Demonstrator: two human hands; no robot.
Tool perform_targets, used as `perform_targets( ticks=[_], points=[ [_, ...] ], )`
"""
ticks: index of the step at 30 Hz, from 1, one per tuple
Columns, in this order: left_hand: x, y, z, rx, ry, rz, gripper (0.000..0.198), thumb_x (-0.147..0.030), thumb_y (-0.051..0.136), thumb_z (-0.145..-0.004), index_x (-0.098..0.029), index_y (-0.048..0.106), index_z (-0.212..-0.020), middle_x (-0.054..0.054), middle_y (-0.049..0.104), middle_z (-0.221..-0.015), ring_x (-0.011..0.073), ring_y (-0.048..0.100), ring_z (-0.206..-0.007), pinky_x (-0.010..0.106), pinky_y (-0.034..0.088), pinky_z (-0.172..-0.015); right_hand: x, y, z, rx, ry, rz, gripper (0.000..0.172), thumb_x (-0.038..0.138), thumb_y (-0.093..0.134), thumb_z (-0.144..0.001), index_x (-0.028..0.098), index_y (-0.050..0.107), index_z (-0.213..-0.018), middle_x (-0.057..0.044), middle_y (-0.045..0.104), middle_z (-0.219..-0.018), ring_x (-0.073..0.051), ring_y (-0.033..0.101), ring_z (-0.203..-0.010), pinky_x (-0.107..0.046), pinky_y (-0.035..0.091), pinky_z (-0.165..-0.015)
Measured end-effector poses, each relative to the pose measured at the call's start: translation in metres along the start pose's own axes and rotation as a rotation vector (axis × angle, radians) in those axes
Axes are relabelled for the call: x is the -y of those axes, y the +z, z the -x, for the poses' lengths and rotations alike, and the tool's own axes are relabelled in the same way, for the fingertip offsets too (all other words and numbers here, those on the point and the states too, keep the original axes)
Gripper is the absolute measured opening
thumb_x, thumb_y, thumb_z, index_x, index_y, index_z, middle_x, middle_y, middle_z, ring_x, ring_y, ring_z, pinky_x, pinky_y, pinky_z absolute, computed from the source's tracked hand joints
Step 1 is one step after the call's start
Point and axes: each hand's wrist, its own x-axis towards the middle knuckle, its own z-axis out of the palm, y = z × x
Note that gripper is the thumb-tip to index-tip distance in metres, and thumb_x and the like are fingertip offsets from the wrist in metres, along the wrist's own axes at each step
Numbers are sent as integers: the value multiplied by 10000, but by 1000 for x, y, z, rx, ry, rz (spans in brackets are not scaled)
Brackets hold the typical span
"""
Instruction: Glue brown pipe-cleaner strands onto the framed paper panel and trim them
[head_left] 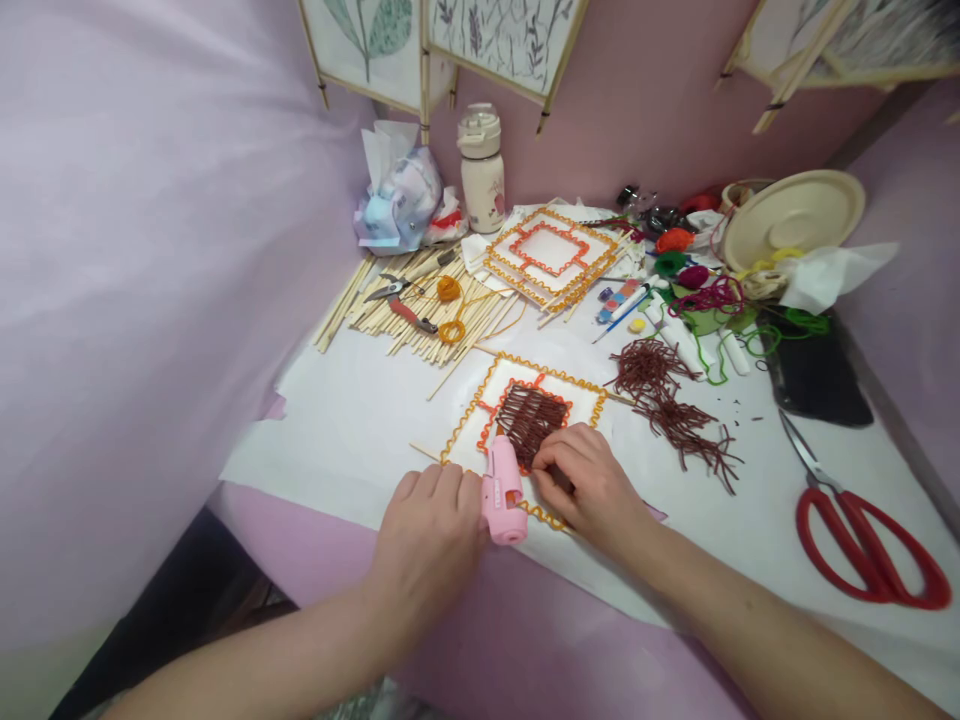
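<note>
My left hand (431, 530) is closed around a pink glue gun (502, 490), whose nozzle points at a square stick frame (525, 415) edged with yellow and orange yarn. Brown yarn strands (529, 420) fill the frame's middle. My right hand (589, 485) rests on the frame's near right part, its fingers curled and pressing on the brown strands. Whether the fingertips pinch a strand is hidden.
Loose brown yarn pieces (675, 405) lie right of the frame. Red scissors (862, 540) sit at the far right. Behind are a bundle of wooden sticks (420, 305) with pliers (401, 300), a second yarn frame (551, 255), a bottle (481, 170), paint, yarn balls and a plate (791, 215).
</note>
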Motion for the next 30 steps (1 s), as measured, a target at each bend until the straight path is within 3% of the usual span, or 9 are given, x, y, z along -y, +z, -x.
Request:
perform_targets(
  ticks=[11, 30],
  points=[
    [-1, -3, 1, 79, -21, -12, 56, -177, 557, -846, -191, 555, -792, 71, 596, -773, 288, 575, -732, 423, 443, -664, -1, 0, 0, 7, 1, 9, 122, 109, 527, -911, 191, 560, -827, -54, 616, -839, -186, 516, -818, -360, 404, -753],
    [-2, -4, -1, 95, -18, -44, 97, -143, 514, -857, -181, 566, -785, 75, 597, -763, 285, 578, -720, 421, 445, -657, -2, 0, -1, 8, -6, 8, 121, 113, 527, -906, 194, 568, -826, -52, 619, -831, -185, 512, -807, -353, 405, -744]
  ],
)
